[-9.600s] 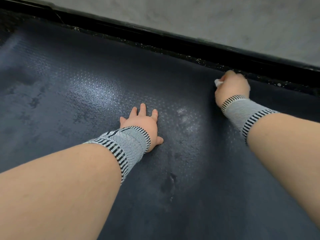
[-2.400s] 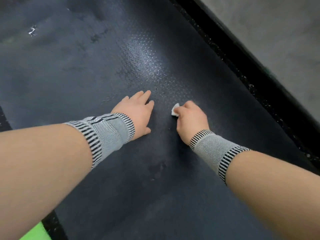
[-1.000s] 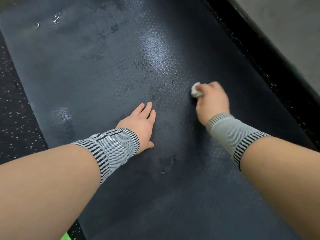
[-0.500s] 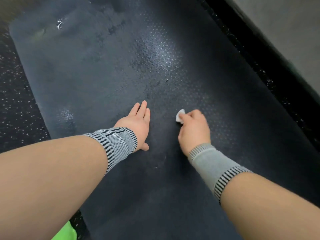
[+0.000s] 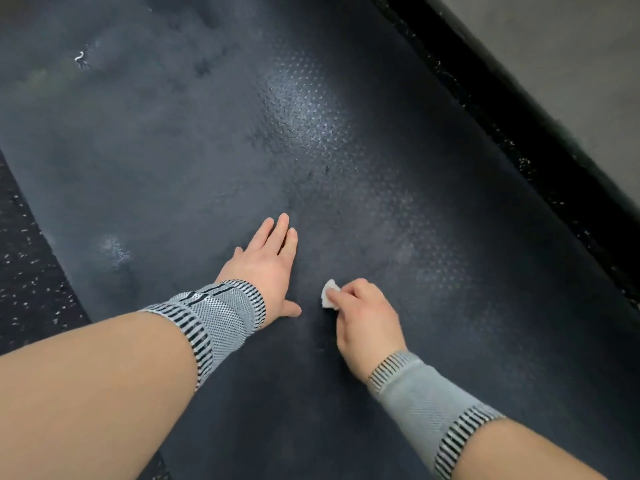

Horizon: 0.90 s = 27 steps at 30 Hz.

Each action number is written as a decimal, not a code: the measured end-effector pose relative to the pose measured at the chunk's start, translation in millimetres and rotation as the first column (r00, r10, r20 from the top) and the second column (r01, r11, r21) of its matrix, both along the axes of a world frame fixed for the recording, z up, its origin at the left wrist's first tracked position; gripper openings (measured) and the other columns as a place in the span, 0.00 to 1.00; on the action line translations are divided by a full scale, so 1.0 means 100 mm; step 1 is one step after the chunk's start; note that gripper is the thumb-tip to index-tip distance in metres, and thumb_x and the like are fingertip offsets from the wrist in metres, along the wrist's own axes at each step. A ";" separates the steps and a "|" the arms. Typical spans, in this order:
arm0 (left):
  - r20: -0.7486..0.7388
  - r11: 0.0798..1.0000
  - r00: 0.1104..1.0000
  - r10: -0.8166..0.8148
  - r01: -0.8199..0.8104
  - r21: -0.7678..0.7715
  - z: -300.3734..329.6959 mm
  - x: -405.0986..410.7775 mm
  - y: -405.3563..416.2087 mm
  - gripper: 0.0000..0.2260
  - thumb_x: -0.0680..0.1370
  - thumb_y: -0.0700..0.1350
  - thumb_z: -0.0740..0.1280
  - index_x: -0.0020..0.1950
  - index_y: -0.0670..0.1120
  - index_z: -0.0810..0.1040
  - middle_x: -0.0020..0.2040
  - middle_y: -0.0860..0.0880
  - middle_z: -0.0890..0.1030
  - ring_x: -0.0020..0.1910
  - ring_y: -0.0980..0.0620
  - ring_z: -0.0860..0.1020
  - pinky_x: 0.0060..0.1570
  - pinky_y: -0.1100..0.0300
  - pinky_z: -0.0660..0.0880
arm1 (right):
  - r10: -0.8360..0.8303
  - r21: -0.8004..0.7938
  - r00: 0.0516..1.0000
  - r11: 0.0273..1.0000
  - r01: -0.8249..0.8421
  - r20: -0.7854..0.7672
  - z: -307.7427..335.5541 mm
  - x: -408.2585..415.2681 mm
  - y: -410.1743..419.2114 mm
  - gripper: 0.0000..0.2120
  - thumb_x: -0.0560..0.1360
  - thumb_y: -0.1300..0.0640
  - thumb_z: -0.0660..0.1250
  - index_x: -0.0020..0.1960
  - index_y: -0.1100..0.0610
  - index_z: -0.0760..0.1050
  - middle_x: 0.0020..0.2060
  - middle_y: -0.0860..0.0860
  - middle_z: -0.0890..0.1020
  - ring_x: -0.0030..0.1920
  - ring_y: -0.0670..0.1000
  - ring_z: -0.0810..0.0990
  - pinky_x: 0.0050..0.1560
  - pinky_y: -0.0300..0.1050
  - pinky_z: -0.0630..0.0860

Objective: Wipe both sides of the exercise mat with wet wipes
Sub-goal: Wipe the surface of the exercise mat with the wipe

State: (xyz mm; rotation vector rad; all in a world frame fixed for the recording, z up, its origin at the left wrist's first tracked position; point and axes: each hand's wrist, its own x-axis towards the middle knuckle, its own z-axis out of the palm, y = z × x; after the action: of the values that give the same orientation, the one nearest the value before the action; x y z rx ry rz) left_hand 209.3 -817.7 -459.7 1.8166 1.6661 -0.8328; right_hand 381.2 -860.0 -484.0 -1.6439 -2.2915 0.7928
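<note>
A dark blue-grey exercise mat [image 5: 180,161] with a dotted texture lies flat on the floor and fills most of the view; damp, shiny patches show on it. My left hand [image 5: 266,261] rests palm down on the mat, fingers straight. Just to its right, my right hand [image 5: 363,317] grips a small crumpled white wet wipe [image 5: 329,298] and presses it against the mat. Both wrists wear grey striped bands.
Black speckled rubber floor [image 5: 24,278] shows along the mat's left edge and as a strip [image 5: 540,161] on its right. Beyond that strip is a grey surface [image 5: 571,53]. A small white scrap [image 5: 80,58] lies on the mat far left.
My right hand with the wipe swept right, then came back toward me and close beside the left hand. The left hand has stayed flat on the mat.
</note>
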 end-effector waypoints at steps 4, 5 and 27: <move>0.041 1.000 0.999 0.001 -0.002 0.023 -0.03 -0.05 -0.01 0.53 0.72 0.64 0.70 0.79 0.46 0.35 0.77 0.51 0.29 0.78 0.50 0.33 0.74 0.45 0.58 | -0.476 -0.008 0.878 0.879 0.477 0.041 0.06 0.26 0.37 0.13 0.74 0.64 0.61 0.53 0.58 0.81 0.45 0.53 0.76 0.42 0.54 0.76 0.45 0.39 0.70; 0.048 1.000 0.999 -0.001 0.000 0.025 -0.03 -0.06 -0.02 0.53 0.72 0.64 0.70 0.79 0.46 0.35 0.77 0.50 0.29 0.78 0.50 0.33 0.74 0.45 0.58 | -0.553 -0.050 0.826 0.827 0.560 0.108 0.06 0.24 0.36 0.14 0.75 0.64 0.62 0.57 0.57 0.80 0.47 0.50 0.74 0.43 0.50 0.73 0.47 0.35 0.65; 0.159 0.991 0.986 -0.043 0.022 0.130 -0.06 -0.15 -0.01 0.55 0.70 0.64 0.72 0.80 0.44 0.39 0.80 0.49 0.35 0.79 0.48 0.38 0.71 0.44 0.64 | -0.558 0.028 0.782 0.818 0.574 0.277 0.13 -0.39 0.61 0.16 0.77 0.62 0.59 0.61 0.54 0.77 0.57 0.55 0.75 0.57 0.56 0.74 0.56 0.39 0.63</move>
State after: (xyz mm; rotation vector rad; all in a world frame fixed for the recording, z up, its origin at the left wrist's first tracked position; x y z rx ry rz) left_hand 194.2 -818.7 -466.2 1.9469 1.6224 -0.5855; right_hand 342.0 -799.2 -471.5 -2.4253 -1.7378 0.5082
